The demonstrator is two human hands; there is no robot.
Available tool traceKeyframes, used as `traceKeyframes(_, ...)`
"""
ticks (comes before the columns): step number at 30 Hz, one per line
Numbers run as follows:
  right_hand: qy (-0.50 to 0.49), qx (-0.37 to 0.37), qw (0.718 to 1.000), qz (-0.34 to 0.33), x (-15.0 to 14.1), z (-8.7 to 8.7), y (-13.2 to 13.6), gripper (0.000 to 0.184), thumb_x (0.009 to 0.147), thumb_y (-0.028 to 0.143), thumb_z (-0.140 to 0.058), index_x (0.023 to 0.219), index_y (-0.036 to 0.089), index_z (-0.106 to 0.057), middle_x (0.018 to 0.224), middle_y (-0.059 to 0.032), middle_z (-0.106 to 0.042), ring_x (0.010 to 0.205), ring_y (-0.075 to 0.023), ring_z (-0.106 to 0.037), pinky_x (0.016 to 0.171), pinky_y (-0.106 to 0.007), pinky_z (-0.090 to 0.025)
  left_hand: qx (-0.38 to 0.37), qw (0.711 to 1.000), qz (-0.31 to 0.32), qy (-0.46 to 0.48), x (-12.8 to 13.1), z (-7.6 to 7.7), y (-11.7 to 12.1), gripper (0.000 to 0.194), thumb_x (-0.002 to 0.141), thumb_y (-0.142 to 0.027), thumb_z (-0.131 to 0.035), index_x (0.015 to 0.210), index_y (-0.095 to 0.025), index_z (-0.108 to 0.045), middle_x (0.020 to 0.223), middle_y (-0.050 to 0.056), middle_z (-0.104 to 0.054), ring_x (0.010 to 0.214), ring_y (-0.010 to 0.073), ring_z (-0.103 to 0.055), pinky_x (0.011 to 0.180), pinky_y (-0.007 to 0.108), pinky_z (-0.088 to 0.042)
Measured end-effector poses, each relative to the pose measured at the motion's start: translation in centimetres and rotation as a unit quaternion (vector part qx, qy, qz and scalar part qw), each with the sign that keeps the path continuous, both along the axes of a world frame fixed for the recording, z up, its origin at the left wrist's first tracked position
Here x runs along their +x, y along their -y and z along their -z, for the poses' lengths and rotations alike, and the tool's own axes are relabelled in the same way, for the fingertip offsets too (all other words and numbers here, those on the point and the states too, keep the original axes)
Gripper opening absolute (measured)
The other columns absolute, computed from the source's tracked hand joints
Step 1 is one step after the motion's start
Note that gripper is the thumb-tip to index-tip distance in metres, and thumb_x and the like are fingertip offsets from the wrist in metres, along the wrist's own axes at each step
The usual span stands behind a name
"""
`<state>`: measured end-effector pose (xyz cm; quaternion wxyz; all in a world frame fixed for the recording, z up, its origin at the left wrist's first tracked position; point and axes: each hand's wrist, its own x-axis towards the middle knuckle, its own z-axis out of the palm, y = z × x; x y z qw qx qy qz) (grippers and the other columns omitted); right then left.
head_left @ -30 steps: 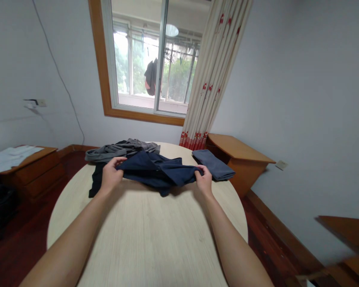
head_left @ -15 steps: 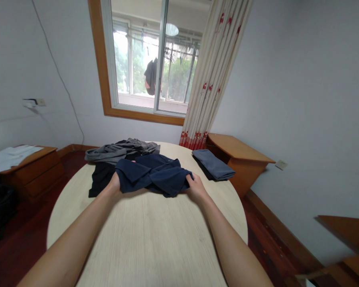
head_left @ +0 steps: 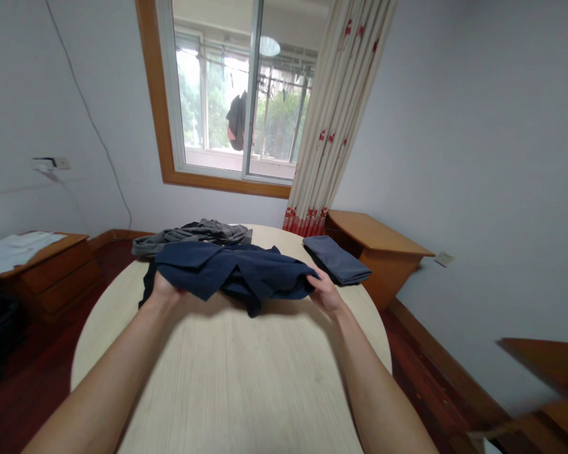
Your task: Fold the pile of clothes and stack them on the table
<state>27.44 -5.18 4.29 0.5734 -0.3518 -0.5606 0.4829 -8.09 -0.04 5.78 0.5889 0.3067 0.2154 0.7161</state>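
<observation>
Holding the navy garment (head_left: 236, 276) just above the worktop (head_left: 227, 378), the left hand (head_left: 163, 291) and right hand (head_left: 326, 294) each clenched one end, near the folded grey cloth (head_left: 337, 259).

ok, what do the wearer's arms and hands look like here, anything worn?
Both forearms are bare from the bottom edge of the picture up to the wrists: no sleeves in view. The left hand and right hand show no gloves, and no watch or bands show on the wrists. No cables or markings on either arm.
</observation>
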Motion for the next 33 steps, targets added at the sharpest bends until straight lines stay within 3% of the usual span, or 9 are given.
traceKeyframes(4, 0.062, -0.128, 0.922, -0.359, -1.3, 0.2, 1.5, 0.067, 0.061, 0.037, -0.089, 0.121, 0.020, -0.065, 0.110, -0.0093, -0.071, 0.103, -0.0213, -0.066, 0.095, -0.037, -0.047, -0.007, 1.000, 0.021, 0.010, 0.4, -1.8, 0.7, 0.043, 0.088, -0.042, -0.051, 0.121, -0.018, -0.064, 0.122, 0.009, -0.069, 0.118, 0.0278, -0.061, 0.105, 0.050, -0.046)
traceKeyframes(6, 0.105, -0.169, 0.891, -0.409, -2.4, 1.0, 1.4, 0.063, 0.063, 0.034, -0.088, 0.119, 0.019, -0.066, 0.102, -0.0097, -0.072, 0.095, -0.0203, -0.068, 0.089, -0.038, -0.050, -0.030, 0.999, 0.010, 0.008, 1.0, -1.9, 1.0, 0.041, 0.089, -0.039, -0.048, 0.119, -0.017, -0.064, 0.120, 0.009, -0.070, 0.120, 0.0262, -0.060, 0.109, 0.048, -0.043)
traceKeyframes(9, 0.103, -0.132, 0.963, -0.213, -3.9, 2.3, 0.6, 0.043, 0.073, 0.038, -0.080, 0.109, 0.017, -0.069, 0.087, -0.0060, -0.069, 0.078, -0.0155, -0.066, 0.077, -0.033, -0.053, -0.006, 0.999, 0.042, 0.005, 2.1, -1.7, 2.3, 0.042, 0.089, -0.038, -0.045, 0.119, -0.016, -0.065, 0.123, 0.011, -0.068, 0.126, 0.0249, -0.056, 0.113, 0.046, -0.038)
traceKeyframes(12, 0.075, -0.054, 0.996, 0.017, -4.4, 3.1, -0.5, 0.047, 0.073, 0.037, -0.078, 0.115, 0.021, -0.064, 0.099, -0.0045, -0.065, 0.070, -0.0101, -0.060, 0.070, -0.029, -0.052, 0.065, 0.969, 0.237, -0.038, 2.8, -1.5, 4.5, 0.042, 0.089, -0.042, -0.052, 0.120, -0.017, -0.065, 0.130, 0.012, -0.064, 0.127, 0.0286, -0.055, 0.111, 0.048, -0.040)
traceKeyframes(17, 0.107, -0.025, 0.992, 0.067, -3.8, 3.7, -1.3, 0.078, 0.068, 0.033, -0.079, 0.139, 0.028, -0.048, 0.124, -0.0080, -0.055, 0.062, -0.0052, -0.051, 0.062, -0.025, -0.051, 0.124, 0.820, 0.516, -0.215, 2.8, -1.2, 5.7, 0.061, 0.072, -0.027, -0.079, 0.129, -0.024, -0.059, 0.140, 0.016, -0.055, 0.116, 0.0356, -0.063, 0.097, 0.050, -0.049)
traceKeyframes(22, 0.171, -0.033, 0.984, 0.034, -3.4, 4.6, -1.7, 0.075, 0.072, 0.039, -0.075, 0.140, 0.021, -0.047, 0.114, -0.0086, -0.060, 0.077, -0.0118, -0.059, 0.076, -0.030, -0.052, 0.090, 0.842, 0.204, -0.491, 2.6, 1.5, 1.9, 0.048, 0.070, -0.041, -0.077, 0.111, -0.018, -0.067, 0.122, 0.015, -0.067, 0.109, 0.0330, -0.065, 0.096, 0.050, -0.049)
traceKeyframes(25, 0.227, -0.028, 0.973, 0.040, -3.6, 5.1, -2.0, 0.080, 0.070, 0.040, -0.077, 0.141, 0.020, -0.045, 0.121, -0.0121, -0.058, 0.087, -0.0159, -0.061, 0.084, -0.035, -0.051, 0.112, 0.751, 0.064, -0.648, 3.3, 3.7, 1.2, 0.056, 0.070, -0.047, -0.074, 0.117, -0.018, -0.066, 0.122, 0.015, -0.066, 0.113, 0.0340, -0.061, 0.101, 0.050, -0.045)
traceKeyframes(29, 0.279, 0.002, 0.959, 0.041, -4.7, 5.5, -2.1, 0.087, 0.068, 0.038, -0.080, 0.144, 0.021, -0.042, 0.123, -0.0133, -0.060, 0.098, -0.0208, -0.061, 0.095, -0.041, -0.046, 0.185, 0.629, 0.079, -0.751, 5.4, 5.2, 2.7, 0.079, 0.067, -0.047, -0.077, 0.137, -0.018, -0.053, 0.144, 0.016, -0.050, 0.134, 0.0372, -0.044, 0.112, 0.053, -0.032)
traceKeyframes(33, 0.268, 0.031, 0.963, 0.013, -6.4, 6.2, -2.2, 0.085, 0.069, 0.039, -0.080, 0.142, 0.019, -0.043, 0.105, -0.0068, -0.062, 0.093, -0.0191, -0.060, 0.094, -0.038, -0.046, 0.227, 0.549, 0.068, -0.801, 7.6, 5.1, 3.9, 0.054, 0.075, -0.033, -0.070, 0.126, -0.019, -0.059, 0.139, 0.014, -0.053, 0.134, 0.0363, -0.040, 0.111, 0.054, -0.031)
